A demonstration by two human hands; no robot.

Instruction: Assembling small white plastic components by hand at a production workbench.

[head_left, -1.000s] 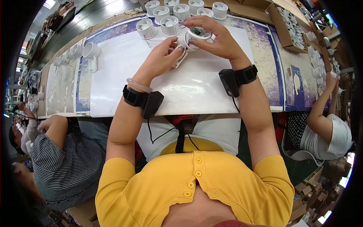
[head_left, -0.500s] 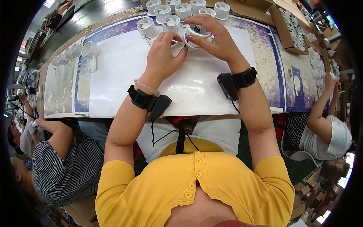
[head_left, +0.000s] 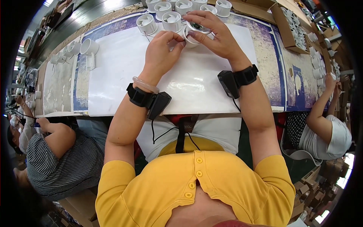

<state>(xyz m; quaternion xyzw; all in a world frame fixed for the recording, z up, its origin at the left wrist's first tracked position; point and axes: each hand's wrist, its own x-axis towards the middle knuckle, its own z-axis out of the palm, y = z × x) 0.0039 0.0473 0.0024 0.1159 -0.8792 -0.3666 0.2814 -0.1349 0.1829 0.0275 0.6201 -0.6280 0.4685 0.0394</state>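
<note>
My right hand [head_left: 215, 36] grips a small round white fan housing [head_left: 193, 29] over the white sheet [head_left: 113, 68] on the table. My left hand [head_left: 164, 49] pinches at the left edge of that same housing with its fingertips, apparently on a thin wire. Both wrists wear black strapped devices with cables. Just beyond my hands stand several more white fan housings [head_left: 172, 19] in a row.
Other white round parts [head_left: 89, 47] stand at the left of the sheet. A cardboard box [head_left: 293, 26] with white parts sits at the right. A person in a striped top [head_left: 56, 162] sits at my left, another in white [head_left: 329, 132] at my right.
My left hand has moved up and right from the sheet to the housing's edge. My right hand has kept hold of the housing, almost still.
</note>
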